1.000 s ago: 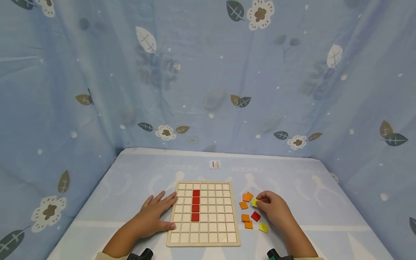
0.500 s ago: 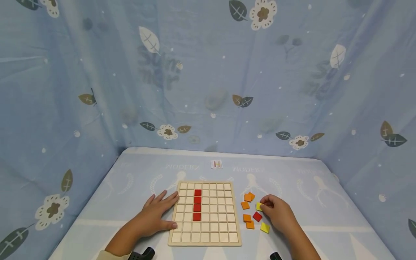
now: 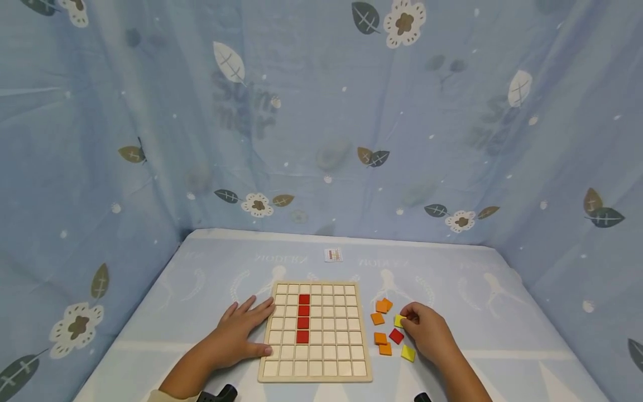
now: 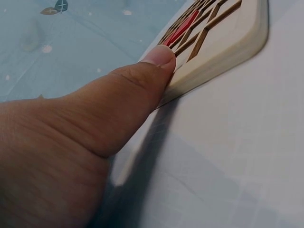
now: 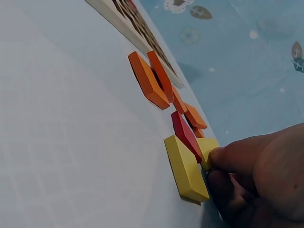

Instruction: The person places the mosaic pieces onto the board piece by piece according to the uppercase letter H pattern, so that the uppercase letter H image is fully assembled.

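Note:
A wooden grid board (image 3: 315, 379) lies on the table, with several red tiles (image 3: 303, 322) standing in one column of its squares. My left hand (image 3: 237, 335) rests at the board's left edge, fingers spread; its thumb (image 4: 159, 57) presses on the rim in the left wrist view. Right of the board, my right hand (image 3: 431, 335) pinches a yellow tile (image 3: 398, 321) low at the table, curled fingers partly hidden in the right wrist view. Close to it lie a loose red tile (image 3: 396, 336) and another yellow tile (image 5: 185, 168).
Several orange tiles (image 3: 380, 338) lie between the board and my right hand, some overlapping. A small printed card (image 3: 333, 255) is near the back of the table (image 3: 201, 251). Blue patterned curtain (image 3: 321, 139) hangs behind and at both sides.
My right hand has drawn slightly nearer and to the right with the yellow tile, towards the loose red tile. The left hand and the board have stayed in place.

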Motion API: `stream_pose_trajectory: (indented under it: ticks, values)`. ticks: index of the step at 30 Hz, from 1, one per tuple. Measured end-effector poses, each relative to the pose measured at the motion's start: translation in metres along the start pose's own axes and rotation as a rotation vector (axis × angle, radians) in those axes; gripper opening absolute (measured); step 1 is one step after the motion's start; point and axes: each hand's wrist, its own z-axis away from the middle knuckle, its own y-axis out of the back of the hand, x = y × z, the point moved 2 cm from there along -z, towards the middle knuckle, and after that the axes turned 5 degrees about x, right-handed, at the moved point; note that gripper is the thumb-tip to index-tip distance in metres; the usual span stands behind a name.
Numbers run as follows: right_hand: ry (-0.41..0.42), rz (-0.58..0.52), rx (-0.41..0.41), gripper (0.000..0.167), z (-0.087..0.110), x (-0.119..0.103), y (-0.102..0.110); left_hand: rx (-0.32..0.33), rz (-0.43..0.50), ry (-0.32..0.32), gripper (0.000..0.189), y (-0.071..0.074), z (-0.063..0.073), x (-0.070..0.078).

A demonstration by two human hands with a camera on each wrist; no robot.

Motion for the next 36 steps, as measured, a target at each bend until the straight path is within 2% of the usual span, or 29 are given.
stream_pose_trajectory:
  ticks: [36]
  values:
    - [0.027, 0.038, 0.017, 0.008, 0.0022, -0.0058, -0.0014, -0.002, 0.029, -0.019, 0.103, 0.0016, 0.003, -0.0002]
